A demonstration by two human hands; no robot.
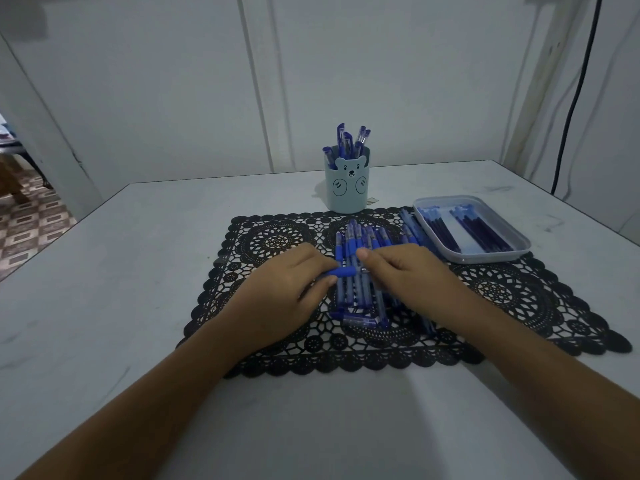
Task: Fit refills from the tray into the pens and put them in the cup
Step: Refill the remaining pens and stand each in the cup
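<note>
A blue pen (343, 272) lies crosswise between my two hands, just above a pile of blue pens (360, 244) on the black lace mat (277, 237). My left hand (284, 289) grips its left end and my right hand (405, 268) pinches its right end. A pale blue bear cup (347, 188) with several pens stands behind the mat. The grey tray (485, 258) at the right holds dark blue refills (481, 233).
The white table (138, 271) reaches a wall behind the cup. A black cable (571, 109) hangs down the wall at the far right. Left of the table's edge is a patterned tile floor (27, 223). A loose pen cap (360, 320) lies on the mat near me.
</note>
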